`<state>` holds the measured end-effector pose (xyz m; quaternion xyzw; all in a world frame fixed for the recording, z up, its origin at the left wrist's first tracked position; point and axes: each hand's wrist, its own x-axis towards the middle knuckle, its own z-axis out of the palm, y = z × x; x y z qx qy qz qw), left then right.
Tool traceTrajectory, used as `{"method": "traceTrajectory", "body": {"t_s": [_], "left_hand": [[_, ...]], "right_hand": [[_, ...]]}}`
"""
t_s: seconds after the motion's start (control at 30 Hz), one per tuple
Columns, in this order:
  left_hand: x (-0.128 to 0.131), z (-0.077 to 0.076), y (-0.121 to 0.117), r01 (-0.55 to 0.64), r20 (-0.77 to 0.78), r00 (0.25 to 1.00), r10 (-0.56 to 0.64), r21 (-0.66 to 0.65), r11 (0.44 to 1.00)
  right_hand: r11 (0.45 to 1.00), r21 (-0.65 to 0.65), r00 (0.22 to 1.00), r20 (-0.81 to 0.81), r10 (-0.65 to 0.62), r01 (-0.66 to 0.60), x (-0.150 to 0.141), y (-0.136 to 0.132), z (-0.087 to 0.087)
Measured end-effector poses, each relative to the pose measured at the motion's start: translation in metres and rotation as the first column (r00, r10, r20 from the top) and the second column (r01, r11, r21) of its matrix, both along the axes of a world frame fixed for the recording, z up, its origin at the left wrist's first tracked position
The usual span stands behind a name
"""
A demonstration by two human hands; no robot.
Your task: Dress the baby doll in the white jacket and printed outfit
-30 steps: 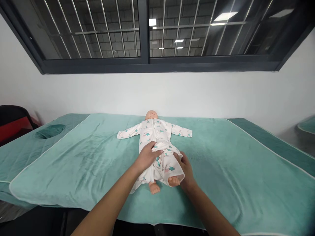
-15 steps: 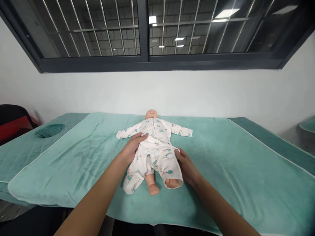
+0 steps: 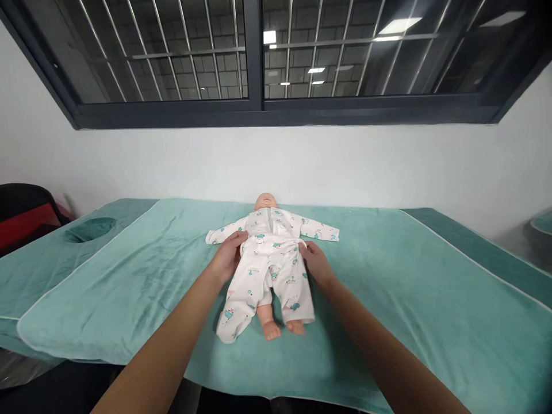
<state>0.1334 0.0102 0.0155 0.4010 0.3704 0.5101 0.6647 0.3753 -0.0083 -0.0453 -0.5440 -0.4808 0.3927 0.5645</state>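
A baby doll (image 3: 265, 200) lies on its back, head toward the wall, in a white printed top (image 3: 280, 223) with both sleeves spread out. White printed pants (image 3: 248, 282) cover its hips. One bare foot (image 3: 271, 330) shows between the pant legs, outside the left one, which lies flat. The other foot (image 3: 295, 327) sticks out of the right pant leg's cuff. My left hand (image 3: 228, 253) is closed on the pants' waistband at the doll's left-hand side in view. My right hand (image 3: 315, 261) pinches the waistband on the opposite side.
The doll rests on a green velvet cover (image 3: 388, 299) over a padded bed with a face hole (image 3: 90, 229) at the left. Behind are a white wall (image 3: 172, 161) and a dark-framed barred window (image 3: 254, 115). A black and red chair (image 3: 30, 213) stands at far left.
My right hand has moved up toward the doll's waist, pulling the waistband higher. The right pant leg has straightened and its foot now shows beyond the cuff. My left hand has shifted slightly left.
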Motion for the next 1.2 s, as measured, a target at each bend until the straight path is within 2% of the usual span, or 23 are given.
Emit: {"method": "traceTrajectory", "body": {"t_s": [0.13,0.23,0.33,0.4,0.43,0.47,0.53,0.6,0.7,0.77,0.8,0.87,0.93,1.0,1.03,1.1,1.2], "left_hand": [[0.008,-0.004,-0.008,0.004,-0.073,0.997,-0.006,-0.022,1.0],[0.016,0.007,-0.016,-0.009,-0.106,0.994,0.01,0.006,1.0],[0.023,0.022,-0.021,-0.012,-0.121,0.992,0.019,0.055,0.998],[0.026,0.03,-0.021,-0.007,-0.143,0.99,0.019,0.087,0.996],[0.026,0.032,-0.019,-0.004,-0.142,0.99,0.019,0.102,0.995],[0.025,0.033,-0.017,-0.006,-0.133,0.991,0.022,0.117,0.993],[0.02,0.033,-0.013,-0.011,-0.119,0.993,0.028,0.138,0.99],[0.013,0.03,-0.009,0.029,-0.184,0.983,-0.003,0.142,0.989],[0.002,0.024,-0.01,0.252,-0.362,0.912,-0.193,0.123,0.96],[-0.001,0.019,-0.012,0.341,-0.377,0.886,-0.268,0.14,0.929],[-0.001,0.016,-0.013,0.318,-0.349,0.904,-0.247,0.162,0.934],[0.003,0.012,-0.014,0.172,-0.268,0.956,-0.118,0.19,0.967],[0.007,0.008,-0.014,0.043,-0.202,0.979,-0.007,0.171,0.984],[0.011,0.005,-0.016,0.002,-0.157,0.987,0.019,0.135,0.991],[0.011,0.004,-0.017,0.0,-0.134,0.991,0.016,0.122,0.993],[0.009,0.004,-0.02,0.044,-0.111,0.993,-0.035,0.079,0.996],[-0.002,0.003,-0.026,0.236,-0.127,0.964,-0.233,0.013,0.972]], "right_hand": [[0.993,0.122,0.986,0.165,-0.027,0.007,-0.008,-0.009,0.024],[0.967,0.205,0.939,0.337,0.073,-0.149,-0.026,-0.015,0.052],[0.912,0.082,0.845,0.417,0.334,-0.401,-0.044,-0.012,0.078],[0.819,-0.043,0.732,0.424,0.533,-0.572,-0.05,-0.004,0.09],[0.776,-0.09,0.691,0.398,0.603,-0.625,-0.051,0.001,0.094],[0.752,-0.117,0.684,0.345,0.643,-0.648,-0.05,0.007,0.098],[0.761,-0.137,0.742,0.165,0.649,-0.635,-0.047,0.019,0.101],[0.776,-0.137,0.787,-0.071,0.612,-0.616,-0.043,0.03,0.101],[0.784,-0.118,0.78,-0.265,0.567,-0.61,-0.041,0.038,0.096],[0.792,-0.101,0.78,-0.287,0.556,-0.602,-0.044,0.036,0.091],[0.788,-0.107,0.778,-0.282,0.561,-0.607,-0.046,0.034,0.089],[0.744,-0.157,0.755,-0.247,0.607,-0.649,-0.049,0.027,0.087],[0.666,-0.229,0.702,-0.159,0.694,-0.71,-0.052,0.02,0.088],[0.608,-0.266,0.643,-0.061,0.764,-0.748,-0.053,0.015,0.09],[0.602,-0.257,0.63,-0.036,0.776,-0.756,-0.054,0.014,0.09],[0.615,-0.201,0.638,-0.071,0.767,-0.762,-0.053,0.014,0.09],[0.651,-0.115,0.657,-0.24,0.715,-0.751,-0.054,0.016,0.084]]}}
